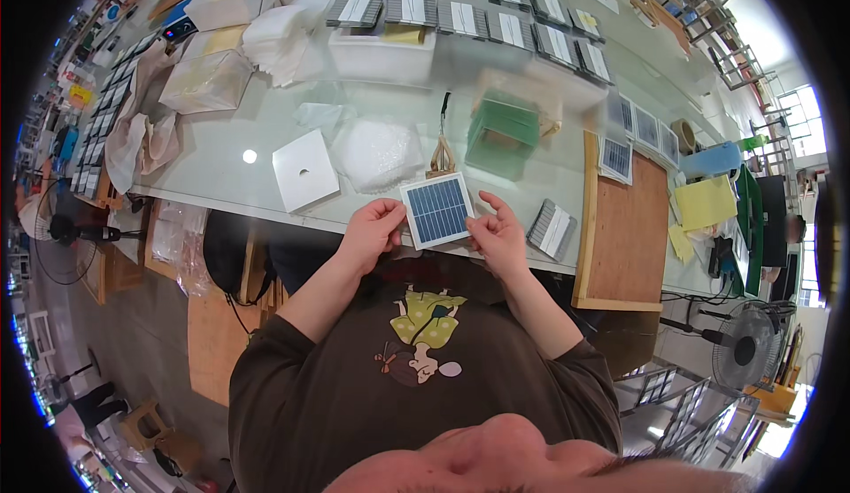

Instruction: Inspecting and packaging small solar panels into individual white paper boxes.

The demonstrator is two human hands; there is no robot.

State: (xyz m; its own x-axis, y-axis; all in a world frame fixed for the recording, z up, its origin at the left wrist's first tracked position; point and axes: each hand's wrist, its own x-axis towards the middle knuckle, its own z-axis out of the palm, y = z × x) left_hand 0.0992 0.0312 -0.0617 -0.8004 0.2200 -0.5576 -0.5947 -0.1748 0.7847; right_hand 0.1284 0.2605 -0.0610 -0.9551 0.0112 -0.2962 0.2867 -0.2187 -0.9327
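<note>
A small solar panel (437, 211) with dark blue cells and a white frame is held face up at the near edge of the table, slightly tilted. My left hand (377, 229) pinches its left edge between thumb and fingers. At the lower right corner, my right hand (501, 238) grips it with the thumb in front, the index finger raised off it. Just beyond the panel's far edge lies a wooden clip-like piece (441, 155) with a dark lead. A green translucent block (502, 134) stands to its right. One strapped stack of grey strips (552, 230) rests right of my right hand.
A white card (305, 171) and a clear plastic bag pile (379, 152) lie to the left. Rows of similar stacks (462, 17) line the back. More solar panels (616, 158) sit by a wood-framed board (624, 227) at right. Fans (745, 344) stand on both sides.
</note>
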